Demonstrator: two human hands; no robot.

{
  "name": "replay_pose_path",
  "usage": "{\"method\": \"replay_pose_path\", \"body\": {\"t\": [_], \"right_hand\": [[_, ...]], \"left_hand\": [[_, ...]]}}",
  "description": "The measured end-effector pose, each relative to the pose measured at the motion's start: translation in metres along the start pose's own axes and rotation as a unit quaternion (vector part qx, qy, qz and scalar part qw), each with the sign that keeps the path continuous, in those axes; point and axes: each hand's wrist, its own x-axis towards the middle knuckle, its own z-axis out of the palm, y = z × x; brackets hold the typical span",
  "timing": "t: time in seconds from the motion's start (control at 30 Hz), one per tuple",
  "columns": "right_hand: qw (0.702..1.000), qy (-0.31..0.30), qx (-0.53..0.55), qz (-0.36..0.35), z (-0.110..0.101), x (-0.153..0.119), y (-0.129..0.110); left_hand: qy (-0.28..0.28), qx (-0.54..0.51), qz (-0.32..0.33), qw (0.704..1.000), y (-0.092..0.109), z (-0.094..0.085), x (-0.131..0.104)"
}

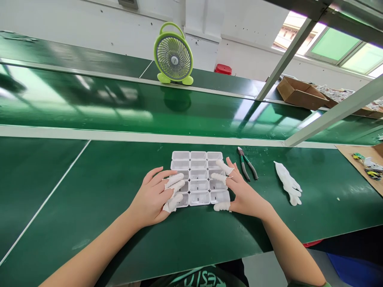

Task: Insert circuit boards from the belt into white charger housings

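Small translucent white plastic boxes (199,185) stand close together in a block, three columns wide and several rows deep. The nearer ones show a small dark mark inside. My left hand (157,194) lies against the left column, fingers stretched out and partly covering those boxes. On the opposite side, my right hand (239,187) has its fingers spread over the right column, the thumb by the front right corner. White finger covers are on the thumb and two fingers of each hand. Neither hand is closed round a box.
Pliers with green and black handles (247,164) lie right of the boxes, then a white glove (289,183). A cardboard box (368,159) is at the far right. On the raised shelf behind are a green fan (173,56) and an open carton (302,92). A metal post (332,113) slants at right.
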Motion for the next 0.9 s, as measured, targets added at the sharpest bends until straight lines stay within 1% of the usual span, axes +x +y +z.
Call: {"method": "replay_pose_path", "body": {"t": [0.1,0.27,0.33,0.4,0.47,0.6,0.73,0.9], "right_hand": [[1.0,-0.002,-0.003,0.0,0.0,0.0,0.0],[1.0,-0.008,-0.012,0.001,0.0,0.0,0.0],[1.0,-0.007,-0.014,0.0,0.0,0.0,0.0],[1.0,-0.007,-0.016,0.001,0.0,0.001,0.0],[1.0,-0.009,-0.017,0.004,0.0,0.001,0.0],[1.0,-0.011,-0.01,0.008,0.001,0.001,0.001],[1.0,-0.012,-0.004,0.007,0.002,0.001,0.002],[1.0,-0.009,-0.009,0.002,0.002,0.0,0.002]], "left_hand": [[-0.002,-0.003,-0.002,1.0,-0.001,0.0,-0.001],[0.022,-0.035,-0.02,0.999,-0.002,-0.006,0.0],[0.0,-0.047,-0.018,0.999,-0.002,-0.009,0.003],[-0.039,-0.049,0.003,0.998,-0.001,-0.011,0.005],[-0.057,-0.037,0.02,0.997,-0.001,-0.011,0.007],[-0.045,-0.009,0.023,0.999,-0.004,-0.008,0.006],[-0.057,0.014,0.031,0.998,-0.008,-0.005,0.006],[-0.063,0.006,0.025,0.998,-0.01,-0.003,0.004]]}}
